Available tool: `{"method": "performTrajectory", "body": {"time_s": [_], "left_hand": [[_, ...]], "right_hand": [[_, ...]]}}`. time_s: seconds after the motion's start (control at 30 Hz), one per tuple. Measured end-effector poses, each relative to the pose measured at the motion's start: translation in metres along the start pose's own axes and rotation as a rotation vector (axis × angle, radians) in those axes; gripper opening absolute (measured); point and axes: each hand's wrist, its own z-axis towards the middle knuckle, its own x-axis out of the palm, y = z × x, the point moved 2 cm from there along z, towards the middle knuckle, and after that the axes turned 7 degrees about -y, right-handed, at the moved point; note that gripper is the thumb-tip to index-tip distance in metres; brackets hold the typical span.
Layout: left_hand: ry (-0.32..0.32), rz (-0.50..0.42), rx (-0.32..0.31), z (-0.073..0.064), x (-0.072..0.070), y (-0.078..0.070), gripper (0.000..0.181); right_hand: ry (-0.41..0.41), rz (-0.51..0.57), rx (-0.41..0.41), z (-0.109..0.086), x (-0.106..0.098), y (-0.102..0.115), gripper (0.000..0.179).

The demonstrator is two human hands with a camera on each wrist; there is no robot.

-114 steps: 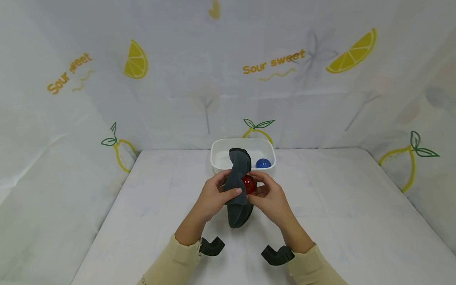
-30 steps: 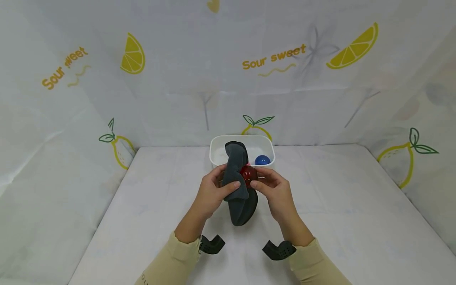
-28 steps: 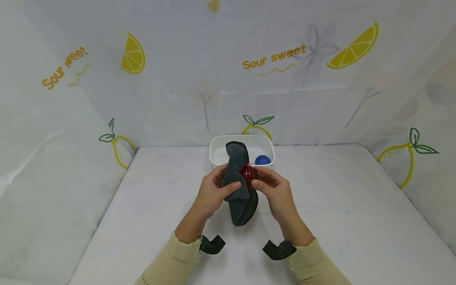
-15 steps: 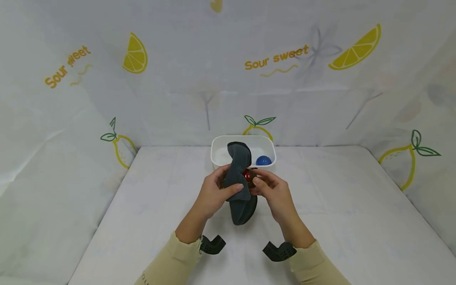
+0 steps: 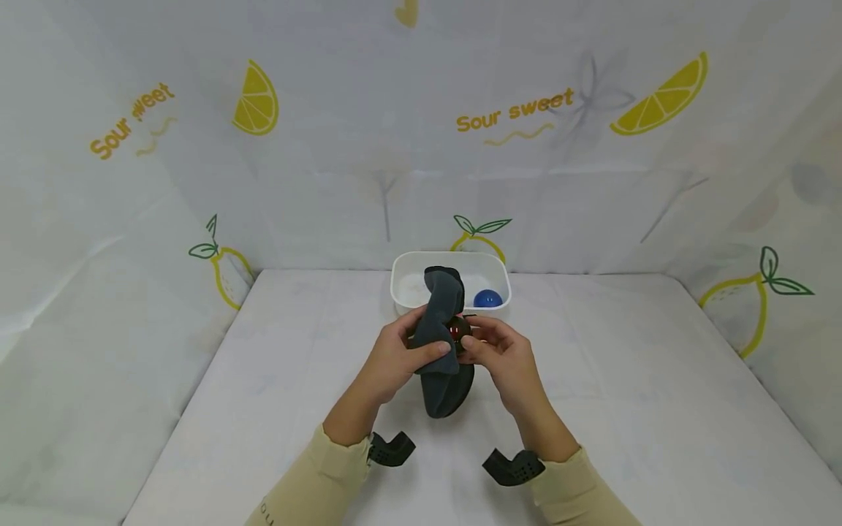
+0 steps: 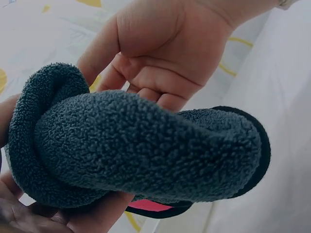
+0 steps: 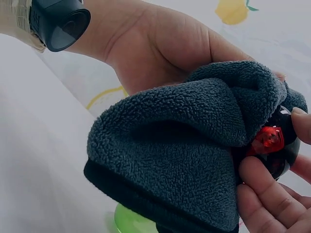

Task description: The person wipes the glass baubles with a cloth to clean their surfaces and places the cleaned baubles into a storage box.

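Note:
My left hand (image 5: 396,356) grips a folded dark grey-blue terry cloth (image 5: 437,314) with black edging, its thumb lying over the front and one end hanging below. In the left wrist view the thick cloth (image 6: 131,145) covers much of that hand. On the cloth's right side, my right hand (image 5: 503,358) pinches a glossy red-and-black ball (image 5: 458,333) between thumb and fingers. The cloth lies against the ball and partly hides it. Seen from the right wrist, the ball (image 7: 286,145) shows black with a red patch, fingertips right on it.
Behind the hands stands a white tub (image 5: 408,285) with a blue ball (image 5: 487,299) at its right side. A rounded green thing (image 7: 129,221) shows under the cloth in the right wrist view. The white-covered table (image 5: 625,387) meets a lemon-print sheet (image 5: 342,109) behind.
The ball has turned in the fingers, showing darker where it looked mostly red. A pink bit above it is now largely hidden. Both hands keep their holds, close to where they were.

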Motion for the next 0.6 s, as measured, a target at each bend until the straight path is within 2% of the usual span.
{"method": "performTrajectory", "body": {"time_s": [0.17,0.37,0.6], "left_hand": [[0.011,-0.009,0.009,0.001,0.0016,0.0018,0.067],[-0.032,-0.003,0.008,0.002,0.0019,0.0034,0.061],[-0.078,0.007,-0.003,0.0015,0.0014,0.0035,0.061]], "right_hand": [[0.014,0.005,0.004,-0.0004,-0.0003,0.0016,0.038],[0.064,0.009,0.018,0.0004,-0.0007,0.0027,0.04],[0.114,0.013,0.078,0.0001,0.0001,0.0033,0.048]]}}
